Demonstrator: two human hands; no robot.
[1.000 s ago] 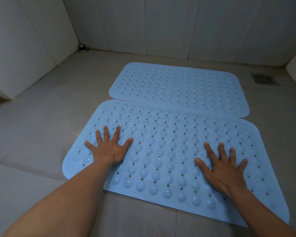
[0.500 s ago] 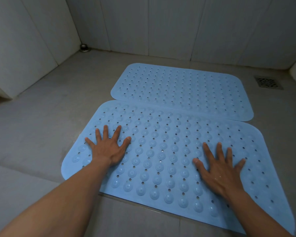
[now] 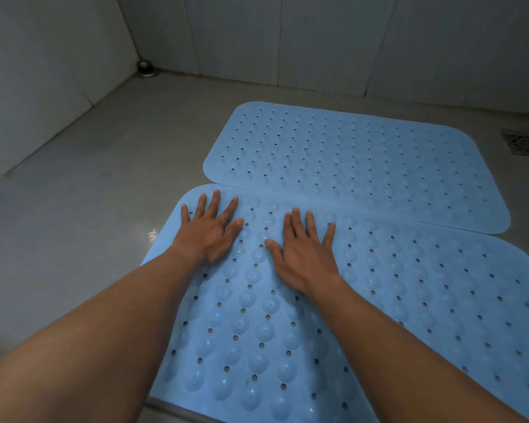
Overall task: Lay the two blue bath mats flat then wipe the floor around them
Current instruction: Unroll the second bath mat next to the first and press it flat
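Two blue rubber bath mats with round bumps and small holes lie on the grey tiled floor. The near mat [image 3: 409, 300] spreads from the middle to the lower right. The far mat [image 3: 364, 160] lies flat behind it, and its front edge overlaps the near mat's back edge. My left hand [image 3: 209, 228] presses flat on the near mat's far left corner, fingers spread. My right hand [image 3: 303, 251] presses flat just to the right of it, fingers straight. Neither hand holds anything.
White tiled walls close the floor at the back and left. A round metal fitting [image 3: 146, 68] sits in the far left corner. A square floor drain [image 3: 524, 143] lies at the right edge. A small white scrap [image 3: 152, 235] lies beside the near mat's left edge.
Both hands slid forward and left along the near mat, from its front middle to its far left corner, and now lie closer together. The view shifted left and closer.
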